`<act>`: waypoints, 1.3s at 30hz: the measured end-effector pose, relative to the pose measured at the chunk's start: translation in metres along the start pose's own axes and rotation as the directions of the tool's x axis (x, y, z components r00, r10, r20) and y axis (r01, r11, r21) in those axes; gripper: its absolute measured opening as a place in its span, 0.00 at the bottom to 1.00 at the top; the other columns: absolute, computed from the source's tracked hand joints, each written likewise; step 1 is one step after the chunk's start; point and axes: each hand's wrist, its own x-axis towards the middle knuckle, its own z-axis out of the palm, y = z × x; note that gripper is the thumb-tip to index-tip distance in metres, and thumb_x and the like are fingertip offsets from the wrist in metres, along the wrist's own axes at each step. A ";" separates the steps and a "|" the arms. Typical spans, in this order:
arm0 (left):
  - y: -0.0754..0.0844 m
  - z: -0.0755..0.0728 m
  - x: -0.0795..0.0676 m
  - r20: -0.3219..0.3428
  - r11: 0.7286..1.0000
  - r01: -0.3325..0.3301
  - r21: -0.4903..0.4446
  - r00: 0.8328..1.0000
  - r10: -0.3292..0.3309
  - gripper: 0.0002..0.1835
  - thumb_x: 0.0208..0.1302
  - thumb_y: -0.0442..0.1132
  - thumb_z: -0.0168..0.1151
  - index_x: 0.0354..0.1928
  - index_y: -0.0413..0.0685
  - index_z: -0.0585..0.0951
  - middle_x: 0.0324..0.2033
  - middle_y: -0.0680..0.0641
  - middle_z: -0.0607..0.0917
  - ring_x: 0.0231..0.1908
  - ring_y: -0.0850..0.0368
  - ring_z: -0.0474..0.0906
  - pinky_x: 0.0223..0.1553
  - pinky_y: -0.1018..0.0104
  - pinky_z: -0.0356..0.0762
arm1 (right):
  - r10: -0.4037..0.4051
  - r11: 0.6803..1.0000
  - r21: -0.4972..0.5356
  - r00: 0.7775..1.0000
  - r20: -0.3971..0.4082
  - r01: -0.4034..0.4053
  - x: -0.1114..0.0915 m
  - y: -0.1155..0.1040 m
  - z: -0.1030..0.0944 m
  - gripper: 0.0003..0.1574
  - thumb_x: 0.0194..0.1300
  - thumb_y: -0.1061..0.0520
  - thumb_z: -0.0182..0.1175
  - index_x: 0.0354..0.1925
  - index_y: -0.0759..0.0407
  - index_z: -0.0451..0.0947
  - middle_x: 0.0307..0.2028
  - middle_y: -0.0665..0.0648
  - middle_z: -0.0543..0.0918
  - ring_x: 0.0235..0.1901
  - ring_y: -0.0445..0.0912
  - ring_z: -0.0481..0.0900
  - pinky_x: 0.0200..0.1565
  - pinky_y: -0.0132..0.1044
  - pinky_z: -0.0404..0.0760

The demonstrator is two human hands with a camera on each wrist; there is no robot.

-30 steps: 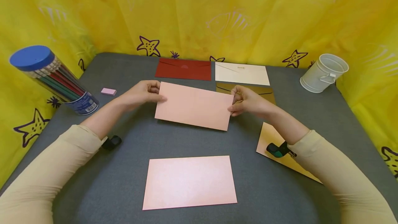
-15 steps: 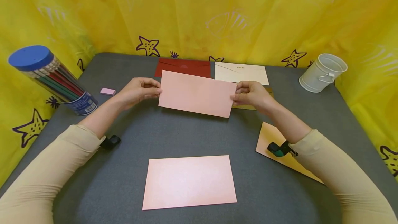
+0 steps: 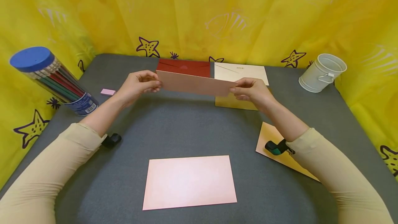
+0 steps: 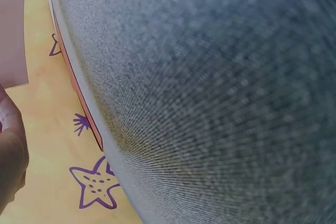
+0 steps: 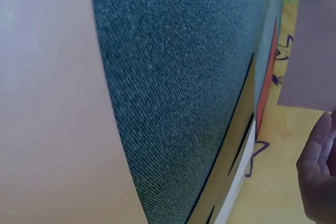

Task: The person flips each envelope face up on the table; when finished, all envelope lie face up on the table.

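Observation:
A pink envelope point(image 3: 194, 84) is stretched between both hands above the far half of the table. Its face tips away, so it looks like a narrow strip in the head view. My left hand point(image 3: 140, 85) pinches its left end between thumb and fingers, and my right hand point(image 3: 252, 92) pinches the right end. Behind it lie a red envelope point(image 3: 183, 67) and a cream envelope point(image 3: 244, 72), both partly covered. A gold envelope point(image 3: 234, 103) lies below the cream one. In the right wrist view the held envelope point(image 5: 310, 56) hangs clear of the table.
Another pink envelope point(image 3: 189, 182) lies flat at the front. A yellow-orange envelope point(image 3: 269, 136) is partly under my right forearm. To the left stand a blue-lidded tub of pencils point(image 3: 60, 82) and a pink eraser point(image 3: 108, 92). A white metal mug point(image 3: 321, 73) stands back right.
The held envelope has risen away from me toward the back row and tilted, its face narrowing to a strip. Both hands moved with it, uncovering more of the gold envelope.

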 end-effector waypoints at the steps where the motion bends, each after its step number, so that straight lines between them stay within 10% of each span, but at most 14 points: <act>1: 0.000 0.000 0.000 0.001 1.000 -0.002 -0.020 1.000 0.002 0.06 0.63 0.29 0.65 0.36 0.48 0.84 0.30 0.53 0.89 0.29 0.61 0.86 0.36 0.71 0.86 | 0.002 1.000 0.008 1.000 0.005 -0.002 0.000 0.000 0.000 0.08 0.62 0.61 0.67 0.31 0.47 0.85 0.29 0.42 0.87 0.31 0.37 0.86 0.40 0.29 0.87; 16: -0.001 -0.002 0.001 -0.129 0.991 0.084 0.105 0.989 -0.070 0.04 0.65 0.38 0.66 0.35 0.53 0.88 0.32 0.62 0.88 0.32 0.67 0.82 0.38 0.76 0.84 | 0.052 0.998 0.017 0.999 0.012 -0.052 0.007 0.005 0.012 0.10 0.68 0.64 0.58 0.45 0.61 0.84 0.43 0.49 0.85 0.35 0.39 0.84 0.44 0.29 0.87; 23: -0.002 -0.001 0.004 -0.138 0.969 0.158 0.188 0.981 -0.133 0.21 0.66 0.35 0.63 0.58 0.33 0.73 0.31 0.62 0.84 0.33 0.69 0.82 0.39 0.76 0.84 | 0.039 0.997 -0.062 0.999 0.026 -0.037 0.013 0.007 0.022 0.23 0.68 0.66 0.59 0.60 0.71 0.73 0.43 0.49 0.81 0.34 0.37 0.83 0.42 0.27 0.87; 31: -0.004 -0.006 0.008 -0.177 0.934 0.241 0.262 0.964 -0.199 0.27 0.69 0.36 0.59 0.65 0.28 0.68 0.48 0.44 0.79 0.31 0.74 0.79 0.39 0.81 0.82 | 0.070 0.994 -0.085 0.996 0.059 -0.065 0.020 0.010 0.035 0.32 0.70 0.68 0.52 0.70 0.69 0.62 0.59 0.69 0.76 0.35 0.36 0.84 0.48 0.30 0.86; 39: -0.008 -0.015 0.010 -0.169 0.895 0.308 0.323 0.949 -0.266 0.29 0.68 0.35 0.60 0.67 0.28 0.68 0.60 0.33 0.73 0.31 0.78 0.77 0.37 0.84 0.81 | 0.167 0.985 -0.059 0.979 0.115 -0.161 0.027 0.012 0.048 0.30 0.70 0.67 0.49 0.69 0.71 0.63 0.62 0.68 0.74 0.38 0.38 0.81 0.51 0.31 0.85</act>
